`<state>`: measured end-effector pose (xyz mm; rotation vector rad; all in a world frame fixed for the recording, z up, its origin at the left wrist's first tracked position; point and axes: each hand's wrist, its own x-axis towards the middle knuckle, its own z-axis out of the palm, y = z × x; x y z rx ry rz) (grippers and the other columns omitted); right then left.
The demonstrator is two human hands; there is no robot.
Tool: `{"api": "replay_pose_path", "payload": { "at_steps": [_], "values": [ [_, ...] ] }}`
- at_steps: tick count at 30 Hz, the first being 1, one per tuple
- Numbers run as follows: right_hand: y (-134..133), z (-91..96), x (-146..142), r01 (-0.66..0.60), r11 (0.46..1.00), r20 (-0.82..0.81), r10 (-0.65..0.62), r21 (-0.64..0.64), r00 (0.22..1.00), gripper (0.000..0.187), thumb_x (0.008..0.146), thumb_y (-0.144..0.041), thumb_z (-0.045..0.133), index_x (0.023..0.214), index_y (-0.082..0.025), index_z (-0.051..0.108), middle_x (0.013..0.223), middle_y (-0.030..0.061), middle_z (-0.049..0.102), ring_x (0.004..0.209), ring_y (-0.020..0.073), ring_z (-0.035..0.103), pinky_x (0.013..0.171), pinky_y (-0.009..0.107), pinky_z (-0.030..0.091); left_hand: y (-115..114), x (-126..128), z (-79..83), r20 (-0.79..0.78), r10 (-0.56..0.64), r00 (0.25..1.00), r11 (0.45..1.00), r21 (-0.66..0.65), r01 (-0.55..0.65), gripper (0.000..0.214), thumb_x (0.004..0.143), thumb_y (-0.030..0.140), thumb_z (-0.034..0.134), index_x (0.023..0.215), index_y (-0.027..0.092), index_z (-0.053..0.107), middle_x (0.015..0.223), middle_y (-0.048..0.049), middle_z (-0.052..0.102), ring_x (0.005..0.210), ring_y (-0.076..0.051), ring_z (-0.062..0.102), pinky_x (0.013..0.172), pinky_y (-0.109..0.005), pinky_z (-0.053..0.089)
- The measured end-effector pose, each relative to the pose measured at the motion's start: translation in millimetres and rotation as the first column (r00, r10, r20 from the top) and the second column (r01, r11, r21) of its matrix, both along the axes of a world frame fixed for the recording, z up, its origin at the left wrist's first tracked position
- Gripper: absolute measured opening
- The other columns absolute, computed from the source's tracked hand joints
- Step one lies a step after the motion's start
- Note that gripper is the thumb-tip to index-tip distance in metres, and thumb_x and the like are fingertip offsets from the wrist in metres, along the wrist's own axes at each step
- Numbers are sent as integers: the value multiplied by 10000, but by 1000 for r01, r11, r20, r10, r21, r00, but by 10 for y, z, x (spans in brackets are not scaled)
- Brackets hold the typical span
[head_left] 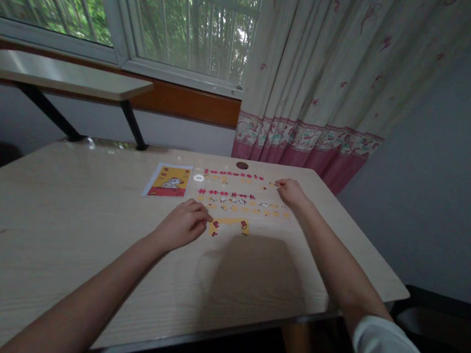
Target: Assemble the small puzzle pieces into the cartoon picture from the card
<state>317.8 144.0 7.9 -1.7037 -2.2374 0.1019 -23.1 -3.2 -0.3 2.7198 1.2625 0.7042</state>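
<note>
A partly joined jigsaw puzzle (pixel 228 221) lies on the table, its yellow top strip and two side bits forming a corner-to-corner frame. My left hand (pixel 185 225) rests beside its upper left corner, fingers loosely bent and index fingertip at the edge; nothing shows in it. Farther off, my right hand (pixel 292 192) pinches at the right end of the upper rows, over a small puzzle piece (pixel 278 184) mostly hidden by the fingertips. Loose red puzzle pieces (pixel 226 193) and yellow puzzle pieces (pixel 235 207) lie in rows between the hands.
Left of the rows lies a picture card (pixel 169 181) with a white animal on yellow and red. A round cable hole (pixel 242 165) sits near the back edge of the wooden table (pixel 76 223). A raised shelf (pixel 64 75) stands back left; a curtain (pixel 315 94) hangs behind.
</note>
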Motion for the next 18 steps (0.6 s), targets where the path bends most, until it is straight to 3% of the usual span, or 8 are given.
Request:
{"api": "replay_pose_path", "payload": {
  "at_steps": [5,8,18],
  "values": [
    [201,-114,-6,-27,999,27,28,-34,999,331,860,-192,512,1170,-161,625,1165,101,639,1067,207,583,937,289,404,-19,11,32,-15,13,1000,1000,1,-13,249,799,129,458,910,165,677,877,-84,632,851,-225,521,783,-373,435],
    [240,-126,-49,-44,998,27,45,-48,999,304,861,-218,520,1127,-155,653,1127,110,656,1051,215,584,935,295,400,-26,18,37,-29,20,999,1000,-5,-20,247,799,129,458,907,155,678,880,-89,631,849,-227,520,780,-377,436],
    [283,-79,-56,57,989,-100,-70,-134,992,166,729,-176,642,870,-112,701,860,91,705,732,149,622,659,216,447,-18,22,11,-4,26,1000,1000,-1,-26,251,798,135,459,898,180,685,866,-76,630,840,-214,529,773,-363,439]
  ]
}}
